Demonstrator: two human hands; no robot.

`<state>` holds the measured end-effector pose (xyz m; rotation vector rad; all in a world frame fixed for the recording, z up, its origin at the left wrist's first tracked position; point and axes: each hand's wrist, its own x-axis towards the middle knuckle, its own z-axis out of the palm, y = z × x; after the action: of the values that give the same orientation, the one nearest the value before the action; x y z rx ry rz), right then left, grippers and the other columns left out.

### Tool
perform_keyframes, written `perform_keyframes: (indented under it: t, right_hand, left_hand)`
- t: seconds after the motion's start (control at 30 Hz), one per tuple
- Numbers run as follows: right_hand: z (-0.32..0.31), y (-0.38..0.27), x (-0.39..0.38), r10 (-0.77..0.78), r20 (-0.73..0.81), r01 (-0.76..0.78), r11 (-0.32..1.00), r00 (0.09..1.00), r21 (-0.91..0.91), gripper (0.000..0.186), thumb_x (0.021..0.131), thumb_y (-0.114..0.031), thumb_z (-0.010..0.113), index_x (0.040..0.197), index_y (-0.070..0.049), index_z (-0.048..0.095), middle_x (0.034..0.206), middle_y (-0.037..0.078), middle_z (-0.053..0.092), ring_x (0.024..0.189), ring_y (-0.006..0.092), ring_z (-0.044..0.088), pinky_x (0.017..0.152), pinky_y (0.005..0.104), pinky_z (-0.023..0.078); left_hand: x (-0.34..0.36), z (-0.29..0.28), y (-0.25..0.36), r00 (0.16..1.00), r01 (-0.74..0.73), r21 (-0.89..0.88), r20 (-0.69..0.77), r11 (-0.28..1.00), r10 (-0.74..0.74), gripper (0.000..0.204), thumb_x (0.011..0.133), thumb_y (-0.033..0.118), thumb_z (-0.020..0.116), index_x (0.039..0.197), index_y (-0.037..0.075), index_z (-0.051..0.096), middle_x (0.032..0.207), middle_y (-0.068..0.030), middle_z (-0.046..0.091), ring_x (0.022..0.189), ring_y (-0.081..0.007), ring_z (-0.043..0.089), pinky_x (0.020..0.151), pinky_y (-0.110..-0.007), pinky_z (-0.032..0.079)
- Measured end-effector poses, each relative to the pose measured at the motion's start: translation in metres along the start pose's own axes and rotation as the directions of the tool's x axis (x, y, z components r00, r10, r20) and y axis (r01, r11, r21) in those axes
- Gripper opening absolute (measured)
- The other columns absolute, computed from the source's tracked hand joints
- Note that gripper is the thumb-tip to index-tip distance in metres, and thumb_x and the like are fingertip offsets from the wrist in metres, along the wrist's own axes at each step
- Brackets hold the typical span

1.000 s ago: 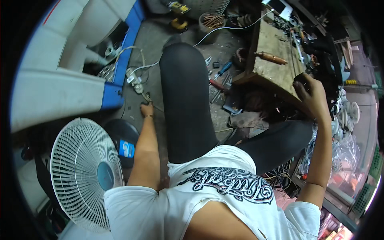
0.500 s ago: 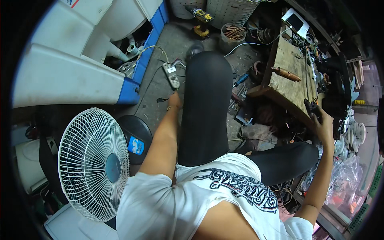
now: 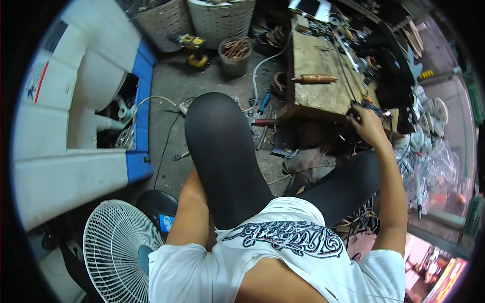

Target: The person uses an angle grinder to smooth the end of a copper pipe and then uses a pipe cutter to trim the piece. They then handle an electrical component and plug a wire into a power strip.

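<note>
My left forearm (image 3: 194,202) reaches forward and passes behind my raised knee, which hides the hand. Partly covered by that same knee is a power strip (image 3: 184,107) with a pale cord. My right hand (image 3: 368,123) is at the near right corner of the wooden workbench (image 3: 319,60), its fingers curled around something dark that I cannot make out. A copper-coloured, spindle-shaped piece (image 3: 316,79) lies on the bench, left of and beyond this hand.
A white fan (image 3: 113,252) stands at the lower left, below a white and blue plastic cabinet (image 3: 76,174). A yellow drill (image 3: 196,55) and a bucket of copper pieces (image 3: 235,56) stand on the floor. A blue-handled screwdriver (image 3: 264,102) lies by the bench.
The view has swung, so the bench and floor things sit further left. My left hand, earlier beside the power strip, is now hidden behind my knee. My right hand stays by the bench corner.
</note>
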<state>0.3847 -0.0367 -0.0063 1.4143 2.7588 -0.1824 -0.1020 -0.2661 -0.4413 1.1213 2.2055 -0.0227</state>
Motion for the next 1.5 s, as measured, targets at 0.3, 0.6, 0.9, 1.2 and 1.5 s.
perform_keyframes:
  t: [0.3, 0.6, 0.9, 1.2, 1.5]
  right_hand:
    - [0.013, 0.047, -0.002, 0.108, -0.213, -0.111, 0.994, 0.971, 0.001, 0.030, 0.090, -0.033, 0.067, 0.105, -0.007, 0.067, 0.094, 0.020, 0.070, 0.090, 0.0415, 0.066, 0.076, 0.0514, 0.051]
    - [-0.001, 0.131, -0.003, 0.119, -0.394, -0.133, 0.991, 0.911, -0.008, 0.033, 0.088, -0.029, 0.065, 0.112, -0.007, 0.068, 0.112, 0.018, 0.068, 0.104, 0.0386, 0.064, 0.085, 0.0487, 0.052]
    - [0.021, 0.206, 0.012, 0.093, -0.380, -0.108, 0.994, 0.920, -0.017, 0.032, 0.088, -0.027, 0.064, 0.112, -0.006, 0.069, 0.105, 0.021, 0.070, 0.101, 0.0424, 0.065, 0.087, 0.0507, 0.051]
    - [0.044, 0.051, 0.009, 0.059, -0.416, 0.002, 0.990, 0.907, 0.144, 0.020, 0.088, -0.017, 0.065, 0.103, -0.005, 0.070, 0.096, 0.019, 0.070, 0.091, 0.0395, 0.066, 0.081, 0.0453, 0.052]
    - [0.249, -0.221, 0.074, -0.528, -0.022, 0.473, 0.742, 0.849, 0.475, 0.019, 0.082, -0.013, 0.066, 0.098, -0.003, 0.067, 0.099, 0.017, 0.067, 0.097, 0.0376, 0.066, 0.083, 0.0472, 0.054]
  left_hand:
    - [-0.033, -0.083, -0.015, 0.997, -0.074, 0.092, -0.003, 0.993, 0.074, 0.043, 0.090, 0.013, 0.061, 0.129, 0.001, 0.050, 0.116, -0.0292, 0.062, 0.110, -0.0468, 0.060, 0.092, -0.052, 0.048]
    - [-0.133, -0.205, -0.024, 0.995, -0.095, 0.174, 0.034, 0.980, 0.091, 0.045, 0.089, 0.014, 0.063, 0.130, 0.001, 0.050, 0.117, -0.0292, 0.062, 0.111, -0.0468, 0.059, 0.093, -0.052, 0.048]
    - [-0.190, -0.279, -0.042, 0.995, -0.104, 0.175, 0.030, 0.979, 0.100, 0.048, 0.087, 0.015, 0.066, 0.130, 0.001, 0.050, 0.118, -0.0293, 0.061, 0.111, -0.0469, 0.059, 0.093, -0.052, 0.048]
    - [-0.162, -0.214, -0.090, 0.998, 0.050, 0.085, -0.033, 0.995, -0.047, 0.051, 0.086, 0.016, 0.068, 0.130, 0.001, 0.050, 0.119, -0.0293, 0.061, 0.112, -0.0469, 0.058, 0.094, -0.053, 0.047]
    - [-0.054, -0.073, -0.068, 0.948, 0.036, -0.170, -0.307, 0.985, -0.087, 0.053, 0.084, 0.017, 0.071, 0.131, 0.001, 0.050, 0.120, -0.0293, 0.060, 0.112, -0.0469, 0.058, 0.094, -0.053, 0.047]
